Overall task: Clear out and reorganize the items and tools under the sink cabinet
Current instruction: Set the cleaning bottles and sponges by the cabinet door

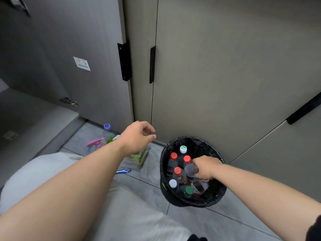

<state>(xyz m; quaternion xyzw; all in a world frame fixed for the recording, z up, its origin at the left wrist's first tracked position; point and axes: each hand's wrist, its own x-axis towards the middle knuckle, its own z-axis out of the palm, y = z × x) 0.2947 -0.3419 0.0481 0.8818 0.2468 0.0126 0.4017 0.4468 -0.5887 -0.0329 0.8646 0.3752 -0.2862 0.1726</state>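
A black bin (215, 199) lined with a black bag stands on the tiled floor before the grey cabinet doors. Several capped bottles stand in it, with red, white and green caps. My right hand (205, 168) reaches into the bin and grips a clear plastic bottle (190, 170). My left hand (139, 136) hovers in the air left of the bin, near the foot of the cabinet, fingers loosely curled and holding nothing. The cabinet door on the left (78, 66) stands open.
On the floor under my left arm lie a pink spray bottle (96, 144), a bottle with a purple cap (107, 126), a clear pack of green-yellow items (139, 156) and a blue-handled tool (124, 170). Black door handles (152, 64) sit above. My light trousers fill the lower left.
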